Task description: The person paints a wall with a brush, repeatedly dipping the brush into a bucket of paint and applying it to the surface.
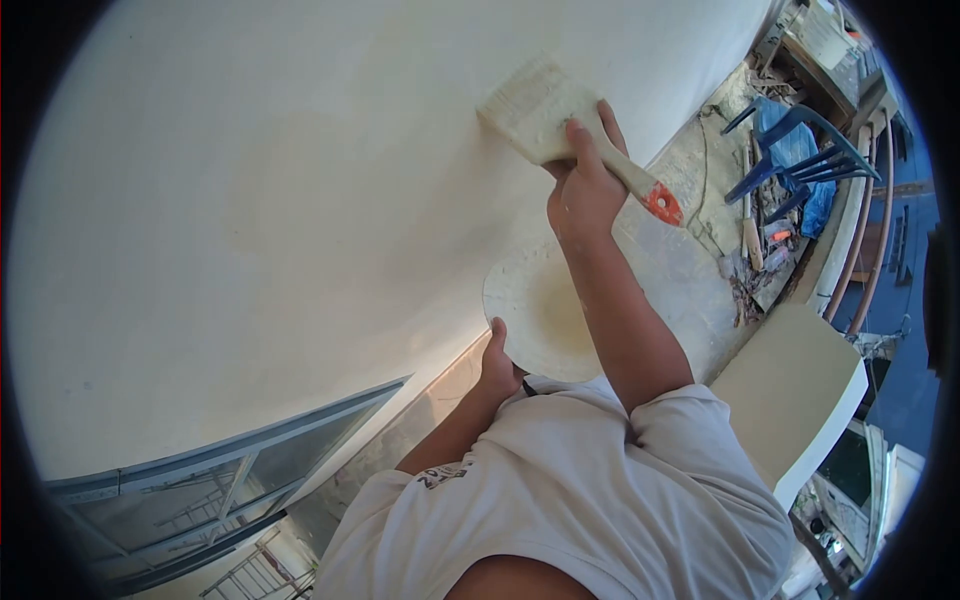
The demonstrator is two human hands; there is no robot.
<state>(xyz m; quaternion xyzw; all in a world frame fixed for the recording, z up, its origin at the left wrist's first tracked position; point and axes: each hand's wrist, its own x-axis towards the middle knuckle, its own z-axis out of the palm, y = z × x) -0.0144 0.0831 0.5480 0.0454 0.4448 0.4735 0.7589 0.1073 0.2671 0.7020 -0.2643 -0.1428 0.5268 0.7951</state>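
My right hand (588, 190) is closed around the handle of a wide paintbrush (540, 108). Its broad bristle end, coated in pale paint, is up against the off-white wall (250, 220). The handle's red, paint-flecked end (664, 203) with a hanging hole sticks out past my wrist. Lower down, my left hand (497, 362) grips the rim of a round white paint bucket (505, 300), thumb over the edge. Pale residue coats the inside of the bucket, which is close to my body and partly covered by my right forearm.
A blue plastic chair (800, 150) stands at the upper right among debris and a blue plastic sheet (818, 205). A cream ledge (785, 385) juts out at the right, near the curved railing (868, 240). A grey-framed window (240, 470) is set into the wall at the lower left.
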